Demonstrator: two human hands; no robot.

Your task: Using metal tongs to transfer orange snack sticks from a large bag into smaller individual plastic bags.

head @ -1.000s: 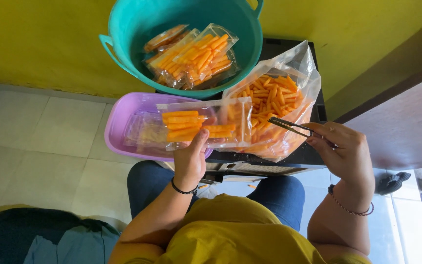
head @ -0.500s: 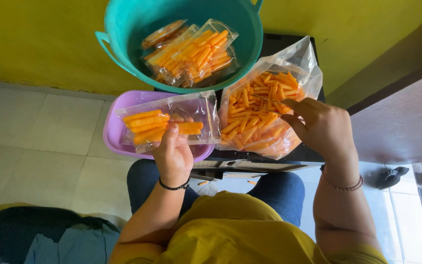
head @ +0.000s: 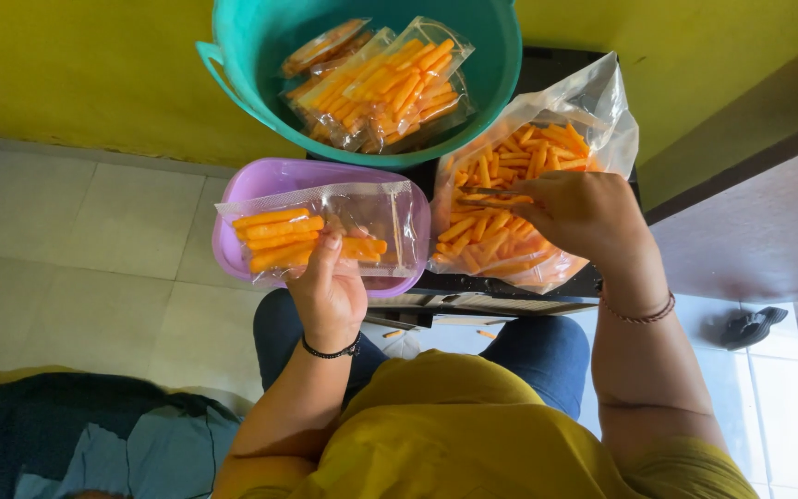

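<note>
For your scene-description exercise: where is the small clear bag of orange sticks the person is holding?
In the head view, the small clear bag lies over the purple tub, left of centre, under the left hand, below the teal basin.

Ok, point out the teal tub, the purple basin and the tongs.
teal tub [head: 233,55], head view, on its left wall.
purple basin [head: 274,180], head view, on its bare upper left rim.
tongs [head: 487,195], head view, on the metal tips over the orange sticks.

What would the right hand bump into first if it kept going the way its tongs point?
The right hand would likely meet the orange snack sticks inside the big clear plastic bag; depth is unclear.
</note>
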